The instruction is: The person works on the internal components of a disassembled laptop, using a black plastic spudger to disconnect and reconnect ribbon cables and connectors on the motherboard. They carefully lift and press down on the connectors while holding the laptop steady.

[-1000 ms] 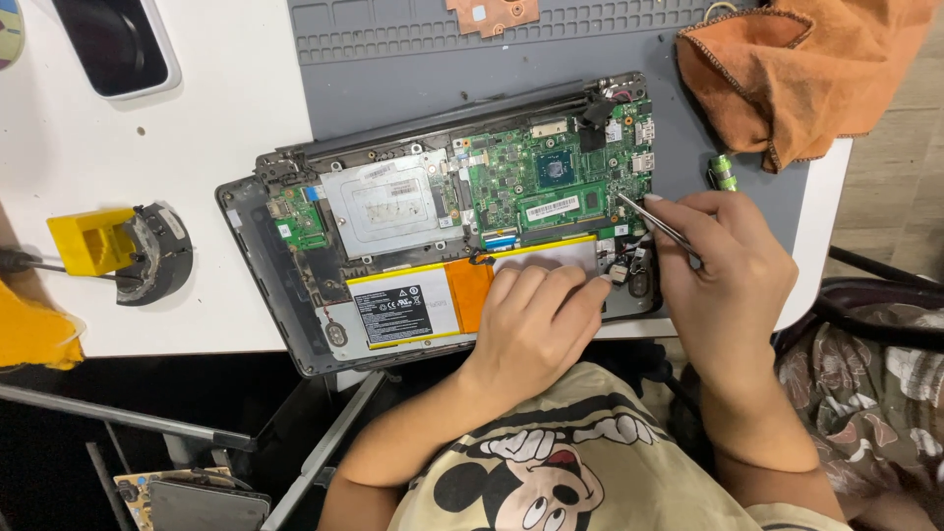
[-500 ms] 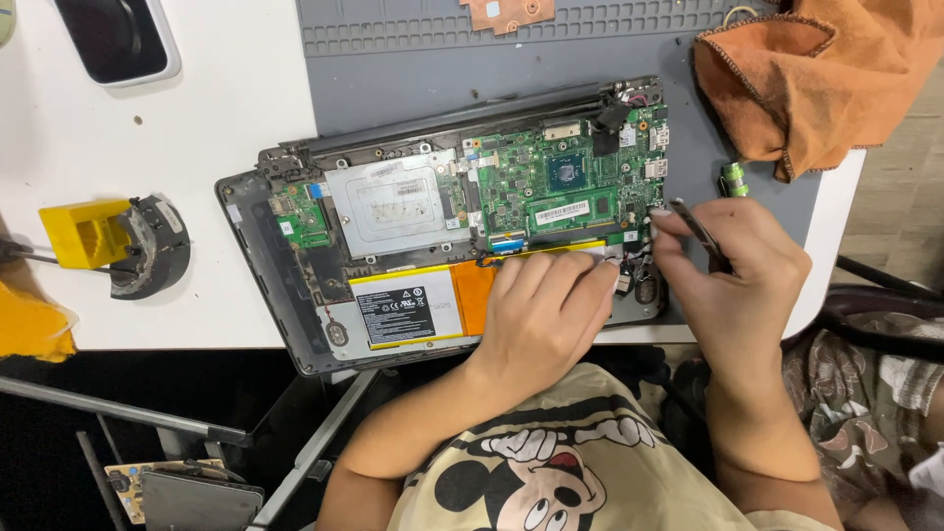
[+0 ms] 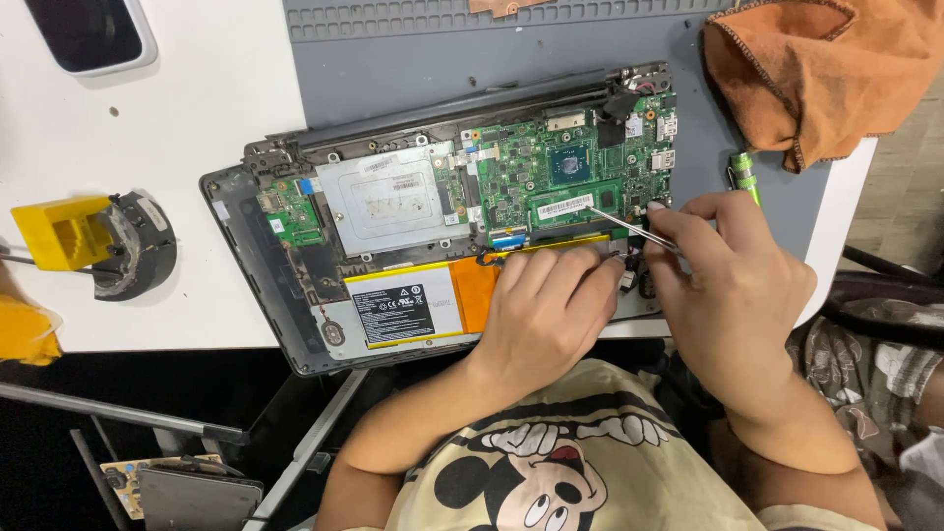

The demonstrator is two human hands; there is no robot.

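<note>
On our grey worktop mat (image 3: pixel 393 74), our right hand (image 3: pixel 733 285) pinches thin tweezers (image 3: pixel 629 226) over the opened laptop (image 3: pixel 442 216) while our left hand (image 3: pixel 546 315) presses flat on its battery (image 3: pixel 408 305).

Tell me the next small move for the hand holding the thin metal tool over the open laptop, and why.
Probably ease the thin metal tool a little further under the connector by the green board. The right hand pinches the tool with its tip at the board's lower edge, while the left hand presses flat on the battery, steadying the laptop.

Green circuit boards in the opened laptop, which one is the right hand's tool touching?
The large green board at the upper right; the thin tool in the right hand reaches its lower edge. The small green board sits far left, untouched.
</note>
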